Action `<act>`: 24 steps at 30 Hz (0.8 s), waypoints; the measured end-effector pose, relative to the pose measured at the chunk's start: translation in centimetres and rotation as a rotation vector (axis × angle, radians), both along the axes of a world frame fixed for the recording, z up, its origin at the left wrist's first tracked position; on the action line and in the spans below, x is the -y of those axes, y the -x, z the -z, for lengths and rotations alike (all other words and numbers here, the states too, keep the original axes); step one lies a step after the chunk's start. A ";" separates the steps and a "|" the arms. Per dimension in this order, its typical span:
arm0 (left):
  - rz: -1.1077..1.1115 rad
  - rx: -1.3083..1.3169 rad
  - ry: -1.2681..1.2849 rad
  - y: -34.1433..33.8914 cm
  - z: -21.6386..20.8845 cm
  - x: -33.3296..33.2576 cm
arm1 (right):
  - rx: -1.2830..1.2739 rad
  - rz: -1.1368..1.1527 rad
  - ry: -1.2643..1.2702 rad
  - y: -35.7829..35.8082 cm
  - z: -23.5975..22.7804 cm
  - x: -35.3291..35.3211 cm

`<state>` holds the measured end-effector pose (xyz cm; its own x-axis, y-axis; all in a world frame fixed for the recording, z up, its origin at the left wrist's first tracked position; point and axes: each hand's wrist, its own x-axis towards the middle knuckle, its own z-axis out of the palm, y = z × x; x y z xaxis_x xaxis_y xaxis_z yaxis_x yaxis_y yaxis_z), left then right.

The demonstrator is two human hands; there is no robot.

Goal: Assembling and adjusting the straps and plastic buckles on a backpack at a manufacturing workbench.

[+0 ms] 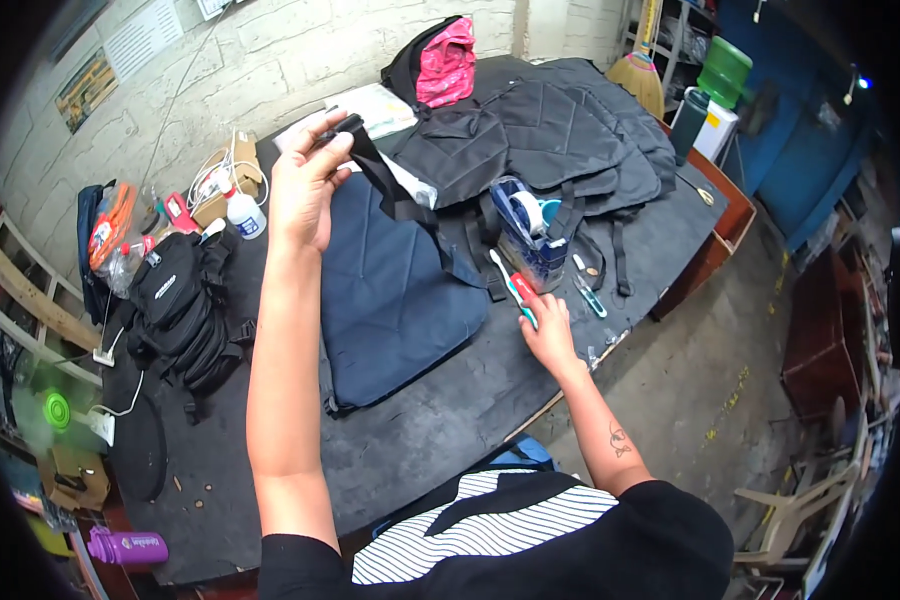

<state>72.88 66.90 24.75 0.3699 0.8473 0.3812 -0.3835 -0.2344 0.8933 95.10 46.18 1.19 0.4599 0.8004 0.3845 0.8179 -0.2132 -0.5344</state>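
Observation:
My left hand (308,183) is raised, its fingers pinching the end of a black webbing strap (375,165). From there the strap runs down to a dark blue backpack panel (400,310) lying flat on the table. To the right, my right hand (551,336) reaches down with its fingertips closed at a small red item (522,286), whose kind I cannot make out. Beside that lies a white and teal toothbrush-like tool (500,264). A blue-topped clear container (532,235) with a white tape roll stands just beyond. Right of it lie thread snips (589,297).
Black backpack pieces (560,130) are heaped at the back, near a pink and black bag (445,65). On the left are a black backpack (180,300), a white bottle (244,213) and a purple bottle (130,546). A dark green flask (689,125) stands at the far right.

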 end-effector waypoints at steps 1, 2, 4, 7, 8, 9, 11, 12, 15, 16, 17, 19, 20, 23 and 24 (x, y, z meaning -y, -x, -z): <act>0.052 0.015 0.026 0.1 0.0 -0.4 | 0.052 -0.002 0.029 -0.2 0.6 0.6; 0.104 0.030 0.052 0.2 -0.1 -0.7 | 0.050 0.012 0.027 -0.1 1.1 0.9; 0.108 0.039 0.061 -0.1 0.3 -1.0 | 0.199 -0.060 -0.005 -0.4 2.1 1.6; 0.029 0.007 0.029 0.4 0.5 -0.9 | 0.159 -0.029 -0.062 -0.4 3.1 1.6; 0.033 0.007 0.032 0.2 0.7 -0.8 | 0.115 -0.015 -0.076 -0.4 3.3 1.7; 0.024 -0.026 -0.011 0.1 0.8 -0.8 | 0.084 0.002 -0.106 -0.4 3.2 1.7; 0.045 -0.059 -0.058 0.0 1.2 -0.8 | 0.089 0.011 -0.104 -0.4 3.5 2.0; 0.047 -0.071 -0.070 0.1 1.3 -0.8 | 0.091 0.030 -0.101 -0.4 3.5 2.0; 0.014 -0.015 -0.067 0.0 1.0 -0.2 | 0.090 0.055 -0.114 -0.3 3.3 1.9; 0.021 -0.005 -0.044 0.3 1.1 -0.4 | 0.096 0.049 -0.112 -0.2 3.3 1.8; 0.009 -0.006 -0.026 0.7 1.0 -0.3 | 0.080 0.042 -0.106 -0.1 3.5 1.6; 0.018 -0.040 -0.043 1.2 0.9 -0.2 | 0.094 0.031 -0.143 0.1 3.5 1.3; 0.033 -0.074 -0.081 1.5 0.8 -0.2 | 0.100 0.033 -0.162 0.2 3.5 1.1; 0.134 -0.525 -0.266 2.4 0.7 3.5 | 0.058 0.030 -0.289 1.1 2.5 2.0; 0.167 -0.733 -0.305 2.4 1.3 4.7 | 0.050 0.048 -0.314 0.8 2.3 2.0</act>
